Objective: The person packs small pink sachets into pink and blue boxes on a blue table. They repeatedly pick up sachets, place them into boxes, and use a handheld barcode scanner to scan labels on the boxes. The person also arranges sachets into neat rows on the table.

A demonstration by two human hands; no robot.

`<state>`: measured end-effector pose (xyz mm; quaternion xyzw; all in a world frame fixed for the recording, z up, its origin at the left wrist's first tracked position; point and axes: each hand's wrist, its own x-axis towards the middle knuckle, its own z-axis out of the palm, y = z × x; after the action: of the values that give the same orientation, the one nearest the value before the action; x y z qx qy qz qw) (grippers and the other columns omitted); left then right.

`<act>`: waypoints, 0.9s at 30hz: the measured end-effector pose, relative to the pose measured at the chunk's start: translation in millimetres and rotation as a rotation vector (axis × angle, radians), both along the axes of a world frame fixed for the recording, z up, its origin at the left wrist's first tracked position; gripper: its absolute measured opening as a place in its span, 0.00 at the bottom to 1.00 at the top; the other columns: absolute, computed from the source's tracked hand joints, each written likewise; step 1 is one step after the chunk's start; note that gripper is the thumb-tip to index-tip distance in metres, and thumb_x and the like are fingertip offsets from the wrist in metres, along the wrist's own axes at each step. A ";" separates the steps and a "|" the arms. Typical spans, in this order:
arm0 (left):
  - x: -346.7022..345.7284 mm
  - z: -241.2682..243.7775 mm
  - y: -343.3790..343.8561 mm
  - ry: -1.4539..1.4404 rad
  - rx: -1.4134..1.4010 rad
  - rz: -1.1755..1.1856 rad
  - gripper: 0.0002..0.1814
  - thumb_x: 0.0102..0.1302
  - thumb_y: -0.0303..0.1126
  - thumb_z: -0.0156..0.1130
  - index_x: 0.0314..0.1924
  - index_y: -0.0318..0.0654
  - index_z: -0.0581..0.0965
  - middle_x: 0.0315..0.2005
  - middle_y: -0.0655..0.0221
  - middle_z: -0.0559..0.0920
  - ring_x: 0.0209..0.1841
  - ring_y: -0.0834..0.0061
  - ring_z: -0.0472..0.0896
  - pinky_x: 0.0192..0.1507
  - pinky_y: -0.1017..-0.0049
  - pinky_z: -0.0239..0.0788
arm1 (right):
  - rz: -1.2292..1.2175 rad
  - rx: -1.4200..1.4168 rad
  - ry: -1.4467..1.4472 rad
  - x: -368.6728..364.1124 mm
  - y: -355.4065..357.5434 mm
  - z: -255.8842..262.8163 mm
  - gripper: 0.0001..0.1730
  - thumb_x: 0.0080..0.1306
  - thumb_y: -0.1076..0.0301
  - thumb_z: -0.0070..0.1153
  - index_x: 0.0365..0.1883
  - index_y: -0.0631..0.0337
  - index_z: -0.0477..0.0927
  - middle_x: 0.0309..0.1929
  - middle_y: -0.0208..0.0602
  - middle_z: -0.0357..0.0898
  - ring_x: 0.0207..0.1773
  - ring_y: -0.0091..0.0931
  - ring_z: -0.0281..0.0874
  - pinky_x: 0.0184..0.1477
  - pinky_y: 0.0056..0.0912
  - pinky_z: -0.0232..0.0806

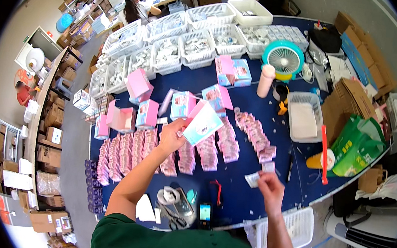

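Observation:
My left hand grips a pink and light-blue carton, tilted above the table with its flaps standing out. In my right hand a small white printed packet is pinched between thumb and fingers. Just beyond that hand lies a pink packet, near the end of a row of pink packets. Several more overlapping rows of pink packets run across the blue table. Behind them stand open pink and blue cartons, some with raised flaps.
White plastic baskets of small items fill the far side. A teal fan, a pink tumbler and a white basket stand right. Near me lie scissors, a tape roll and a handheld device. One person sits beyond.

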<state>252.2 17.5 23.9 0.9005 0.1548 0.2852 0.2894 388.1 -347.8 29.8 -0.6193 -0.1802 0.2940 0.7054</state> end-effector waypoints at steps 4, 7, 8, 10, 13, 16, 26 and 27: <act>-53.9 6.9 -59.2 0.384 -0.274 -0.095 0.08 0.56 0.26 0.59 0.37 0.36 0.79 0.23 0.65 0.78 0.24 0.69 0.77 0.27 0.73 0.64 | 0.109 0.314 0.067 18.1 -1.0 41.6 0.14 0.65 0.78 0.61 0.50 0.61 0.78 0.56 0.36 0.76 0.58 0.24 0.73 0.58 0.29 0.66; -79.0 22.3 -108.1 0.460 -0.913 -0.119 0.05 0.56 0.25 0.54 0.31 0.36 0.77 0.17 0.77 0.69 0.18 0.85 0.63 0.21 0.79 0.51 | 0.208 0.308 -0.121 12.7 -13.0 63.2 0.28 0.62 0.78 0.65 0.61 0.59 0.74 0.65 0.40 0.71 0.65 0.29 0.70 0.59 0.33 0.65; -84.0 28.8 -119.4 0.460 -1.059 -0.121 0.06 0.55 0.24 0.53 0.30 0.36 0.77 0.16 0.79 0.68 0.17 0.87 0.62 0.20 0.80 0.49 | 0.238 0.274 -0.237 5.4 -16.2 69.6 0.29 0.61 0.78 0.65 0.62 0.60 0.74 0.65 0.40 0.70 0.65 0.29 0.70 0.59 0.33 0.65; -97.9 46.6 -137.6 0.490 -1.234 -0.107 0.03 0.57 0.25 0.55 0.29 0.38 0.76 0.16 0.83 0.65 0.16 0.91 0.59 0.18 0.82 0.45 | 0.346 0.196 -0.463 -14.0 -18.9 92.1 0.36 0.58 0.76 0.69 0.66 0.62 0.71 0.66 0.43 0.69 0.68 0.34 0.67 0.64 0.36 0.63; -98.0 94.7 -175.8 0.557 -1.142 -0.096 0.08 0.67 0.32 0.65 0.40 0.36 0.83 0.25 0.79 0.79 0.23 0.92 0.70 0.25 0.86 0.56 | 0.430 0.085 -0.575 -49.2 -14.8 96.8 0.51 0.58 0.67 0.72 0.76 0.60 0.57 0.73 0.47 0.61 0.75 0.38 0.59 0.74 0.40 0.53; -118.3 96.4 -191.0 0.493 -1.165 -0.240 0.11 0.68 0.33 0.67 0.47 0.35 0.83 0.30 0.80 0.83 0.31 0.92 0.75 0.31 0.86 0.64 | 0.389 0.025 -0.250 -78.5 -0.5 83.4 0.60 0.60 0.65 0.70 0.80 0.58 0.41 0.77 0.52 0.53 0.79 0.42 0.51 0.74 0.44 0.51; -201.4 137.0 -232.2 0.781 0.028 -0.487 0.24 0.63 0.42 0.67 0.56 0.40 0.75 0.26 0.52 0.82 0.33 0.48 0.82 0.37 0.55 0.72 | 0.366 0.197 0.989 -159.1 5.1 -12.3 0.39 0.69 0.57 0.60 0.75 0.44 0.56 0.64 0.31 0.71 0.64 0.27 0.71 0.56 0.50 0.68; -210.9 133.9 -228.5 0.793 0.031 -0.486 0.25 0.64 0.42 0.66 0.57 0.40 0.74 0.26 0.52 0.82 0.33 0.48 0.82 0.37 0.54 0.72 | 0.339 0.134 0.878 -168.2 2.2 -7.5 0.38 0.69 0.57 0.60 0.74 0.45 0.59 0.63 0.31 0.71 0.64 0.27 0.71 0.57 0.47 0.68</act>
<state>41.3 -211.0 157.9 0.9545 0.0337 -0.1548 0.2526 219.9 -345.6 22.3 -0.3515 0.0179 0.6267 0.6952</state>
